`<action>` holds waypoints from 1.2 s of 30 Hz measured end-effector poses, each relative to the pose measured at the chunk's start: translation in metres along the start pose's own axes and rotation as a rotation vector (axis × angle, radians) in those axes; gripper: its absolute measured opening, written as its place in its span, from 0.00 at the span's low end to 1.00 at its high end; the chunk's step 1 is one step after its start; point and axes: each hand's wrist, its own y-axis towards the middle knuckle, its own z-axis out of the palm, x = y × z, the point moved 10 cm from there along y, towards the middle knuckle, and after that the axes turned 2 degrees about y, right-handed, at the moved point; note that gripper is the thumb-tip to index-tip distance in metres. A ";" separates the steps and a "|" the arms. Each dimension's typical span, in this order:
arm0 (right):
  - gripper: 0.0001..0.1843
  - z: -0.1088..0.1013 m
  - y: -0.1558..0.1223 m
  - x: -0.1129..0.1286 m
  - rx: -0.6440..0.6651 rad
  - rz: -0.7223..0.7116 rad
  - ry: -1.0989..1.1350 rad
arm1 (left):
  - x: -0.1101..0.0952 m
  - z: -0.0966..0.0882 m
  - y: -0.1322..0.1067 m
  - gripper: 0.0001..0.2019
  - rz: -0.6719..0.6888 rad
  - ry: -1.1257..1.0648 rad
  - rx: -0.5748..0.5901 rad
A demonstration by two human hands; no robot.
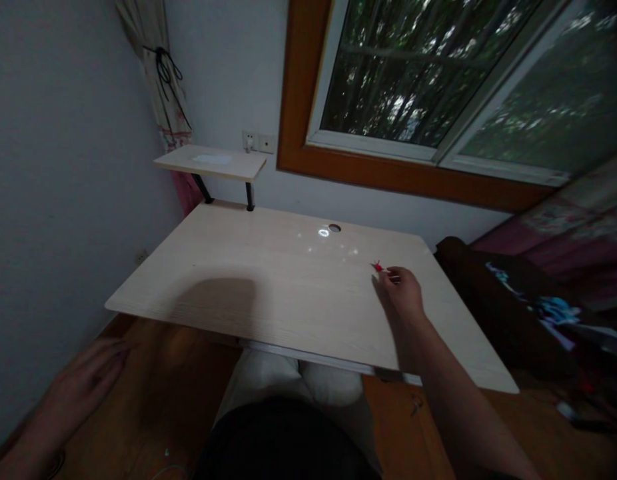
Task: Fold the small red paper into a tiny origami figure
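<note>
Over the right part of the pale wooden desk, my right hand is closed in a pinch. A small bright red thing with thin pointed bits sticks out from its fingertips on the left; it is too small for me to tell its kind. A short pale piece shows between the fingers, partly hidden. My left hand hangs in the air beyond the desk's near left corner, slightly blurred. Its fingers are loosely stretched, and nothing shows in them.
A small raised shelf on black legs stands at the desk's back left, bearing a white patch. Near the back edge is a round cable hole. A dark brown sofa-like piece with cloth on it stands right. The window is behind.
</note>
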 end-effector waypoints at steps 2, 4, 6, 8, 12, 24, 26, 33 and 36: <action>0.20 0.014 0.003 0.003 0.037 -0.033 -0.012 | -0.031 0.023 0.027 0.12 0.148 -0.115 -0.040; 0.19 0.021 0.007 0.007 0.038 -0.073 -0.042 | -0.063 0.045 0.048 0.11 0.215 -0.179 -0.018; 0.18 0.023 0.010 0.009 0.026 -0.091 -0.081 | -0.104 0.063 0.063 0.11 0.302 -0.240 0.033; 0.17 0.023 0.012 0.010 0.026 -0.087 -0.114 | -0.150 0.077 0.073 0.12 0.423 -0.303 0.096; 0.19 0.020 0.009 0.010 0.022 -0.064 -0.122 | -0.221 0.090 0.091 0.12 0.606 -0.397 0.125; 0.20 0.039 -0.027 0.050 0.191 -0.047 0.262 | -0.324 0.161 0.156 0.09 0.645 -0.620 0.215; 0.17 0.052 -0.040 0.075 0.262 -0.114 0.318 | -0.330 0.174 0.164 0.09 0.596 -0.682 0.216; 0.08 0.081 -0.071 0.162 0.338 -0.380 0.337 | -0.337 0.190 0.169 0.14 0.571 -0.782 0.211; 0.07 0.087 -0.079 0.179 0.323 -0.440 0.328 | -0.330 0.187 0.170 0.11 0.534 -0.761 0.173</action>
